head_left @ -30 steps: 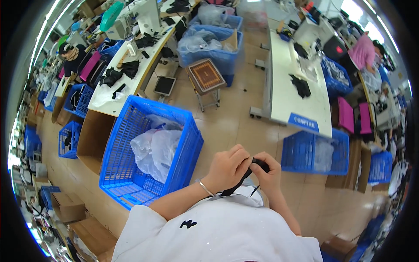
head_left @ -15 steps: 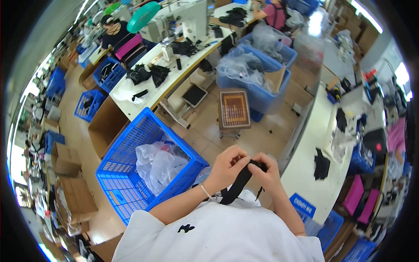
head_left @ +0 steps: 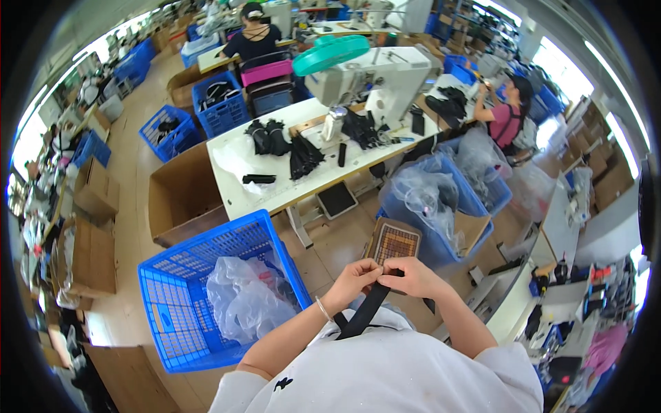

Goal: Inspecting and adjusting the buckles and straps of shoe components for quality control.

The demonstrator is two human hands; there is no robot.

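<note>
A black fabric strap runs up from the front of my white shirt into my two hands, which meet in front of my chest. My left hand, with a pale bracelet at the wrist, pinches the strap's upper end between thumb and fingers. Right beside it, my right hand is closed on the same end, its fingertips touching the left hand's. The fingers partly hide that end. A dark piece of the strap shows below the right palm.
A blue plastic crate with clear bags stands at left. Ahead is a white table with black fabric pieces and a sewing machine. A stool and blue bins lie beyond my hands. Two people sit farther off.
The view has swung left and up, so the sewing table sits more central and the right-hand table has shifted away. Both hands keep the strap and are closer together.
</note>
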